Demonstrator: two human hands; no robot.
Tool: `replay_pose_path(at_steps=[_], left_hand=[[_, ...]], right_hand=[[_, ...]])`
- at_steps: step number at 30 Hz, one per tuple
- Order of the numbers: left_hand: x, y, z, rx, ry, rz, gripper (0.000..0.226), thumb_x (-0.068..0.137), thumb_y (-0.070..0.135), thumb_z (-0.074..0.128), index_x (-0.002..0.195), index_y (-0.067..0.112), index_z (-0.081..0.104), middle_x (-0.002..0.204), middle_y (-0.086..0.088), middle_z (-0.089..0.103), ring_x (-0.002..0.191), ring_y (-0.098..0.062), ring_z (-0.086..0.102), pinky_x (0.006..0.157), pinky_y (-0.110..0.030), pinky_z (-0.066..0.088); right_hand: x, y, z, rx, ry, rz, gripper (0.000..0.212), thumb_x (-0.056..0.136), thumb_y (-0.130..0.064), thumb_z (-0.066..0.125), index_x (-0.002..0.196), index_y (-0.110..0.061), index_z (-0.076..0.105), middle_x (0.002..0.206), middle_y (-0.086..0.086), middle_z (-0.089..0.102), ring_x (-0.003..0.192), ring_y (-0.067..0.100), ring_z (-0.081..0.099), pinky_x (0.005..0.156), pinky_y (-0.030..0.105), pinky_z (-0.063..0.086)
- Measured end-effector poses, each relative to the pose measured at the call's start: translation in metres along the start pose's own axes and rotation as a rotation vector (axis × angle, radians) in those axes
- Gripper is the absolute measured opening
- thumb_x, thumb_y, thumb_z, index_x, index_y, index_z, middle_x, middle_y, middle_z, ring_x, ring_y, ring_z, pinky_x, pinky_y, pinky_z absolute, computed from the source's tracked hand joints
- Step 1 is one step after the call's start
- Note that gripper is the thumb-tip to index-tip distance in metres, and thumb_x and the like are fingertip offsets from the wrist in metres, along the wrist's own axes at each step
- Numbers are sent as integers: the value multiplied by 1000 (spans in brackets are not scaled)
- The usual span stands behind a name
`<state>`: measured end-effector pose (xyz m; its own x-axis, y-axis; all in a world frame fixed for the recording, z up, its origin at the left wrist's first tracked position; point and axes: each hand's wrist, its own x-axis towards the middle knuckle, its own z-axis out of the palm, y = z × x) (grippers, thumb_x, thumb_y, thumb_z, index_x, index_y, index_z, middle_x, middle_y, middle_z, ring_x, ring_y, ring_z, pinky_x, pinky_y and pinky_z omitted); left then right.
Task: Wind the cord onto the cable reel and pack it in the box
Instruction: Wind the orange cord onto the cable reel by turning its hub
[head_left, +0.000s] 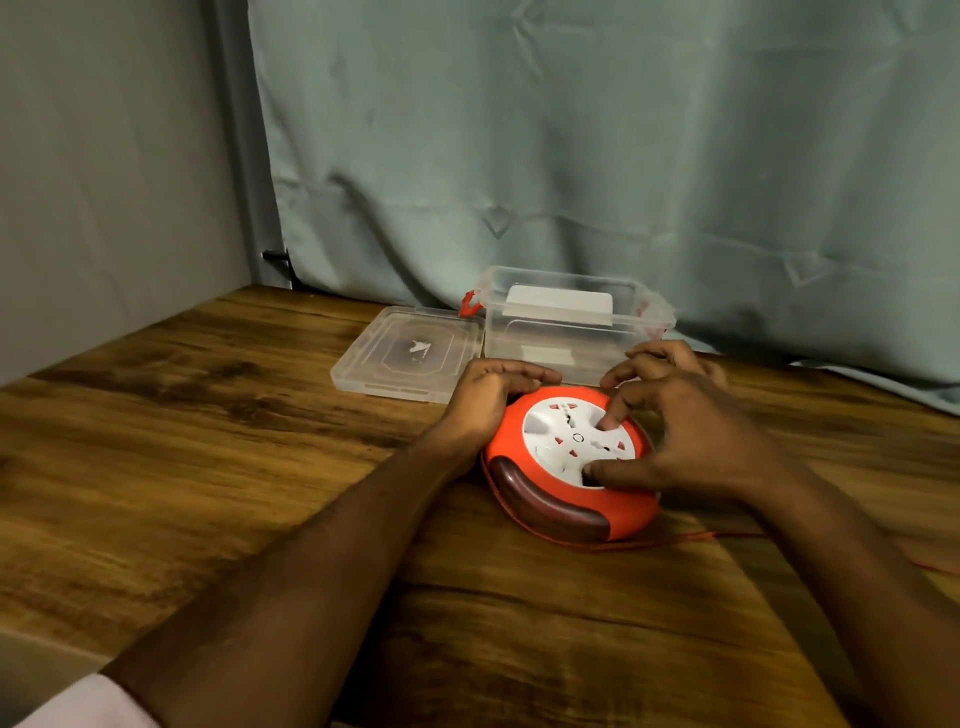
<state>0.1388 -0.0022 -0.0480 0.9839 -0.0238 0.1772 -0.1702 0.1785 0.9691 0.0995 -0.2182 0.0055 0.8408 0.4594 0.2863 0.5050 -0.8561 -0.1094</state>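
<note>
A round red cable reel with a white socket face lies flat on the wooden table. My left hand grips the reel's far left rim. Over the white face rests my right hand, a fingertip and the thumb pressed into its recesses. A thin red cord leaves the reel's front and trails right across the table. Behind the reel stands a clear plastic box with red latches, open on top.
The box's clear lid lies flat to the left of the box. A grey-green curtain hangs right behind the box. A grey wall closes off the left side. The table's near left edge runs at the lower left.
</note>
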Motion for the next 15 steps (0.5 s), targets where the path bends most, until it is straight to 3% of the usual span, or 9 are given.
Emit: replay_pose_path(at_steps=[8, 15], left_hand=[[0, 0, 1, -9, 8, 11, 26, 87, -10, 54, 91, 2, 77, 86, -11, 77, 77, -23, 73, 75, -30, 61], [-1, 2, 2, 23, 30, 21, 27, 88, -10, 53, 104, -7, 74, 87, -10, 75, 74, -19, 73, 70, -25, 61]], right_hand=[[3, -14, 12, -61, 108, 21, 59, 52, -86, 65, 52, -28, 56, 128, -19, 55, 130, 10, 33, 98, 39, 38], [7, -31, 21, -61, 181, 67, 59, 54, -90, 42, 42, -33, 42, 127, -18, 64, 130, 13, 38, 97, 39, 36]])
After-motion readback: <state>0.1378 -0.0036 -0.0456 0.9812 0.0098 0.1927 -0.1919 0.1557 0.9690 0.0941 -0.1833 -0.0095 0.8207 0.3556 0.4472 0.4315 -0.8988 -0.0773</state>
